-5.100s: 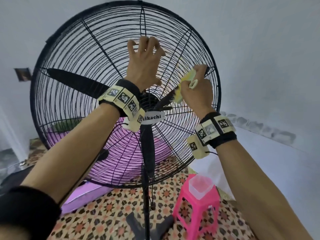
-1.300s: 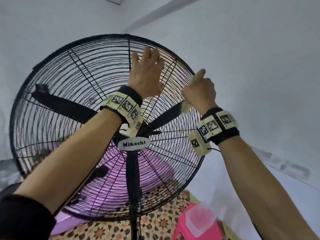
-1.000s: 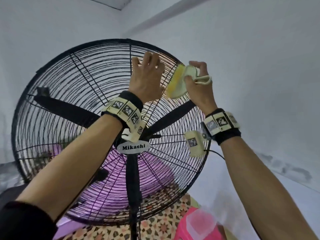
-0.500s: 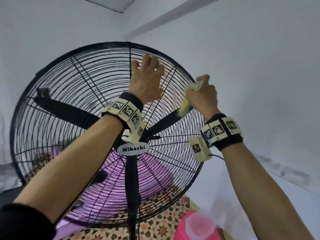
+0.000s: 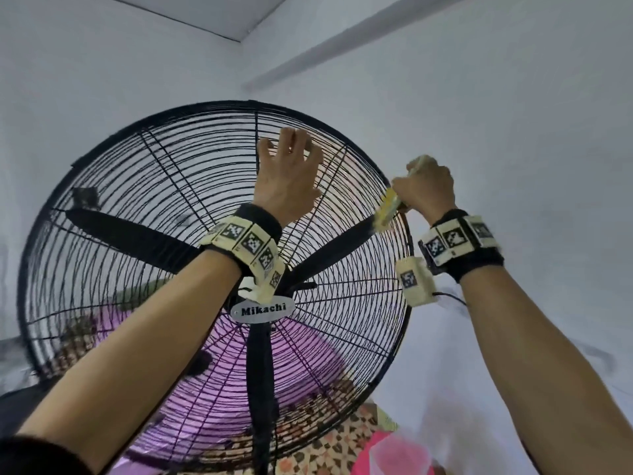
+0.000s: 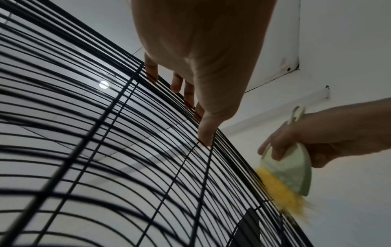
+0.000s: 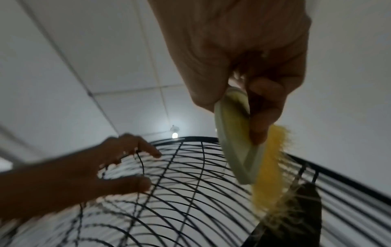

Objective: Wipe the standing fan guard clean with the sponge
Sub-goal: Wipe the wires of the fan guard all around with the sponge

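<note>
1. Step in hand: wiping the wire guard of the standing fan with the sponge, a pale green holder with a yellow scrubbing face.
2. Right hand: fingers and thumb curled round the holder. The yellow face lies against the wires close to the outer ring, at about 2 o'clock on the fan face as the head view shows it.
3. Left hand: fingers spread and nearly straight, tips pressed on the wires at about 12 to 1 o'clock. It holds nothing and appears to brace the guard.
4. Judgement on method: keep the yellow face flat across several wires, not on its edge, and stroke along the curve of the rings so the fibres reach between them. Press lightly, since the thin wires will likely flex. The bracing hand should sit near the wiped patch to stop the fan head swinging.
5. Risk: loose yellow fibres show at the sponge's lower end in the right wrist view and may snag on the wires.
6. Surface: black wire rings crossed by radial ribs, with dark blades behind and a central badge reading "Mikachi". Whether dust remains cannot be told.
7. Room: plain pale walls, a panelled ceiling with a lit lamp, patterned floor tiles at 6 o'clock in the head view and a pink stool at 5 o'clock.
</note>
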